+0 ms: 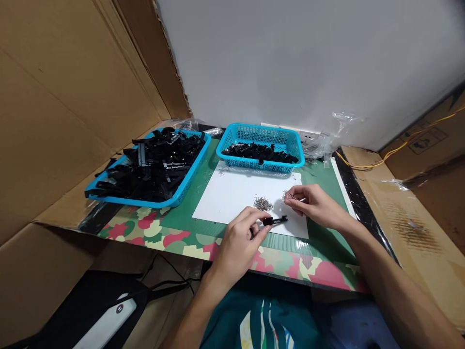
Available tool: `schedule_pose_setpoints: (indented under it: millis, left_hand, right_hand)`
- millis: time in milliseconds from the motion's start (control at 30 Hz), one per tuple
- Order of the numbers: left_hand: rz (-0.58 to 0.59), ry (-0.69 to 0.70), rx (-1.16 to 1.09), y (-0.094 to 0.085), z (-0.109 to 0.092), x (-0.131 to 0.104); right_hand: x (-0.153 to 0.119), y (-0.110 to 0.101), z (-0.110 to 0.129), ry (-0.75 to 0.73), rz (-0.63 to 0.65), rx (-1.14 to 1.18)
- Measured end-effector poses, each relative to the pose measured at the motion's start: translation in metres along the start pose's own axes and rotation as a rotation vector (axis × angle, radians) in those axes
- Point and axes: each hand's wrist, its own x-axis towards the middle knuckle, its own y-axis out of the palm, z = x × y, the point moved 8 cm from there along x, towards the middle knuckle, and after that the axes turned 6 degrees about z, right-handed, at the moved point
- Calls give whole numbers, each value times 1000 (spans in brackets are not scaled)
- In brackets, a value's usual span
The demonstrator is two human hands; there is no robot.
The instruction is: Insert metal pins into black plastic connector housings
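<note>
From my remote position, the head camera gives me both hands in view above the work surface. My left hand [240, 240] is closed in a pinch: thumb and index finger grip one end of a small black part [279, 220], whose slim body projects to the right. The black part is located over the front section of a white sheet [221, 198]; I cannot tell whether it touches the sheet. My right hand [313, 203] is set with thumb and index fingertips drawn close together, near the sheet's right edge; a thin line shows at the tips, too fine for me to confirm as a held piece. A pile of tiny metallic pieces [262, 203] lies on the sheet between the hands, and a smaller cluster [284, 195] lies just beside the right fingertips. The sheet rests on a green mat [327, 182], bordered at the front by a patterned covering [192, 245]. Two blue baskets are positioned beyond: the left basket [191, 183] is heaped with black components [156, 167], some rising above the rim; the rear basket [257, 166] contains a lower layer of similar components, gathered toward its near side.
</note>
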Motion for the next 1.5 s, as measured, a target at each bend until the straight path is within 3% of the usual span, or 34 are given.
schedule_pose_setpoints:
  millis: [267,433,733,1133,1500]
  left_hand:
    - [-37,78,142,3,-1,-5]
    - [11,79,160,8,-2,-5]
    - [126,109,218,20,-9,-5]
    - [105,152,271,22,-14,-6]
    - [75,154,267,23,-11,-6]
  right_hand:
    - [-3,-1,-11,103,70,-153]
    - [-3,6,-14,126,88,-221]
    - [-4,7,-5,138,-127,-443]
    - [-11,8,-3,273,-147,-508]
    - [-14,9,-4,205,-231,-475]
